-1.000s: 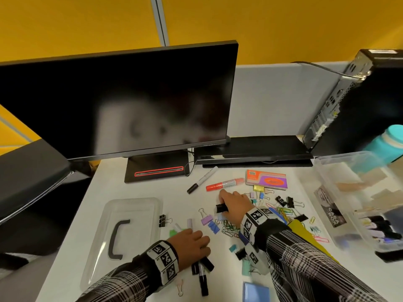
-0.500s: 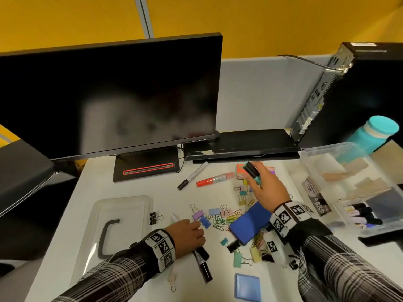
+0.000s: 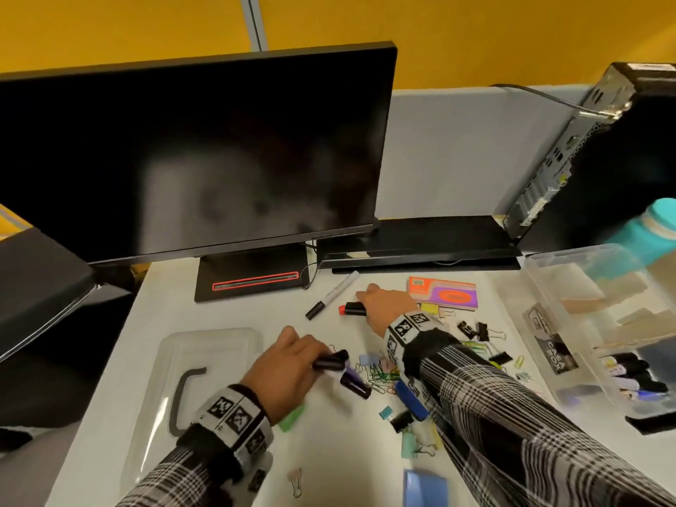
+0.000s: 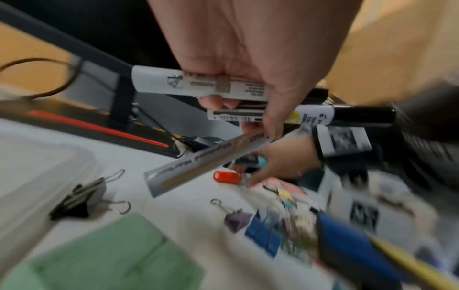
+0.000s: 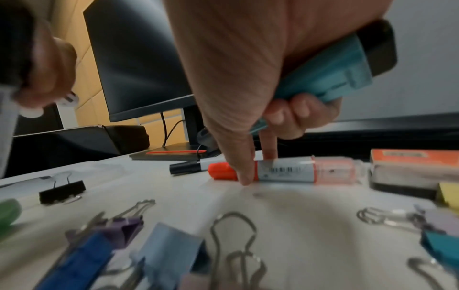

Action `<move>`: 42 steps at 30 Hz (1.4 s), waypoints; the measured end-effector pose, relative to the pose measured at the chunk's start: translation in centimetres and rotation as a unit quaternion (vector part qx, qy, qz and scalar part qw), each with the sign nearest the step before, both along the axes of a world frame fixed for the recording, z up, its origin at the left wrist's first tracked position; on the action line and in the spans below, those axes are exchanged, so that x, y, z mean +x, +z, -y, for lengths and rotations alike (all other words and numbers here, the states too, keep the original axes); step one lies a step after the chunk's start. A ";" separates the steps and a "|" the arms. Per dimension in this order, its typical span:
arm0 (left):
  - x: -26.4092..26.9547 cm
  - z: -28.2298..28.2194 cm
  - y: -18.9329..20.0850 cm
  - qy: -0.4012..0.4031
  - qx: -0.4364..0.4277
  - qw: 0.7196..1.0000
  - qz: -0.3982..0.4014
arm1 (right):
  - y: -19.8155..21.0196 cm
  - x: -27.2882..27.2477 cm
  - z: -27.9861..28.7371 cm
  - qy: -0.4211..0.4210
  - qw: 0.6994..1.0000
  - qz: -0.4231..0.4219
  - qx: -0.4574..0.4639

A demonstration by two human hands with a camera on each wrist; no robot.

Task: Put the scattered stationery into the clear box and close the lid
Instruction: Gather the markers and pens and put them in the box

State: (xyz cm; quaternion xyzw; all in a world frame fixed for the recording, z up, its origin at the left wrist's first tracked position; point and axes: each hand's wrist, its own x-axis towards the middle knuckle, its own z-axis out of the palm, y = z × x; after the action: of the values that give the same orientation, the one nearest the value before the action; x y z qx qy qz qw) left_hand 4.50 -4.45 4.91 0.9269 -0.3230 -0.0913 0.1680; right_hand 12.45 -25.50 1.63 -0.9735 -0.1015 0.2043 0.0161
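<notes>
My left hand (image 3: 311,360) grips a bunch of three markers (image 4: 198,84) with white and grey barrels and black caps, held just above the table. My right hand (image 3: 365,301) keeps a teal-and-black marker (image 5: 335,74) under its curled fingers, while its thumb and forefinger pinch the orange marker (image 5: 285,172) lying on the table. A black-capped white marker (image 3: 331,296) lies just left of it. The clear box (image 3: 548,287) stands open at the right with markers inside. Its lid (image 3: 205,345) lies flat at the left.
Binder clips and paper clips (image 3: 376,371) lie scattered between my arms, with a blue block (image 3: 411,400), a green pad (image 3: 290,418), a blue pad (image 3: 424,488) and an orange-purple packet (image 3: 444,292). A monitor (image 3: 190,155), computer tower (image 3: 603,159) and teal bottle (image 3: 658,228) stand behind.
My right hand has carried the teal marker left from the orange-purple packet down onto the orange marker. My left hand has lifted its markers off the table and moved forward.
</notes>
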 end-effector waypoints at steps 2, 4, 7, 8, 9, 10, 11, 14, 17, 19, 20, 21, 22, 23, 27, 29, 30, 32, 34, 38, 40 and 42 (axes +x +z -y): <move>0.2 -0.9 0.2 0.074 -0.089 0.992 -0.054 | -0.6 0.1 -0.2 -0.001 1.000 -0.020 -0.005; 0.6 -1.7 0.0 0.155 -0.155 0.972 -0.088 | -0.9 0.2 0.0 -0.001 0.999 -0.033 0.004; 1.5 -2.2 -0.2 0.249 -0.205 0.932 -0.167 | -0.7 0.1 0.6 -0.002 0.999 -0.020 0.039; 1.8 -2.4 -0.2 0.271 -0.228 0.917 -0.184 | -0.4 0.0 0.8 -0.005 0.998 -0.008 0.056; 2.0 -2.5 -0.1 0.294 -0.257 0.898 -0.201 | 0.0 0.0 1.0 -0.006 0.997 0.007 0.072; 2.2 -2.6 0.0 0.316 -0.286 0.879 -0.215 | 0.5 0.0 1.1 -0.003 0.996 0.022 0.084; 2.2 -2.7 0.1 0.333 -0.309 0.862 -0.224 | 1.0 0.1 1.1 0.006 0.995 0.032 0.092; 2.3 -2.8 0.3 0.363 -0.349 0.831 -0.236 | 2.2 0.9 0.0 0.053 0.992 0.025 0.107; 2.3 -2.8 -0.1 0.378 -0.375 0.807 -0.254 | 2.4 1.9 -1.9 0.073 0.993 0.014 0.093; 2.0 -2.9 -0.4 0.378 -0.378 0.805 -0.259 | 2.1 2.8 -3.1 0.057 0.995 0.010 0.076; 1.9 -2.9 -0.5 0.375 -0.384 0.802 -0.260 | 1.9 3.2 -3.7 0.053 0.996 0.001 0.067; 1.8 -3.0 -0.4 0.375 -0.392 0.797 -0.267 | 1.7 3.6 -4.2 0.056 0.997 -0.010 0.051; 1.7 -3.0 -0.4 0.377 -0.404 0.785 -0.279 | 1.4 3.9 -4.7 0.065 0.997 -0.023 0.028; 1.6 -3.0 -0.5 0.382 -0.418 0.771 -0.293 | 1.1 4.1 -5.1 0.075 0.997 -0.035 0.002; 1.6 -3.3 -1.3 0.414 -0.458 0.715 -0.329 | -0.2 3.9 -5.8 0.079 0.995 -0.048 -0.025; 1.7 -3.2 -1.9 0.433 -0.473 0.691 -0.334 | -0.1 3.5 -5.5 0.080 0.996 -0.033 -0.001; 1.7 -3.0 -2.0 0.435 -0.478 0.685 -0.337 | 0.2 3.2 -5.2 0.076 0.997 -0.025 0.020; 1.6 -2.6 -2.0 0.427 -0.477 0.691 -0.334 | 1.4 2.0 -4.5 0.051 0.995 0.010 0.086; 1.4 -2.2 -1.9 0.416 -0.466 0.710 -0.326 | 3.2 0.3 -3.0 0.005 0.984 0.057 0.168; 0.7 -0.7 -2.0 0.394 -0.434 0.744 -0.320 | 6.9 -4.0 1.9 -0.148 0.944 0.115 0.273; 0.3 0.4 -2.0 0.382 -0.411 0.762 -0.324 | 8.3 -5.8 5.1 -0.210 0.926 0.125 0.288; -0.3 1.6 -2.1 0.366 -0.393 0.778 -0.326 | 9.2 -7.4 8.3 -0.251 0.918 0.130 0.276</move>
State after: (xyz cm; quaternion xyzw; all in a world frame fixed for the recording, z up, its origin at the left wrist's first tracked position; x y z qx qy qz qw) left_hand 4.23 -6.07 2.79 0.7435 0.1073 -0.1844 0.6338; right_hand 5.07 -33.76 10.82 -0.9417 0.0930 0.0293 0.3221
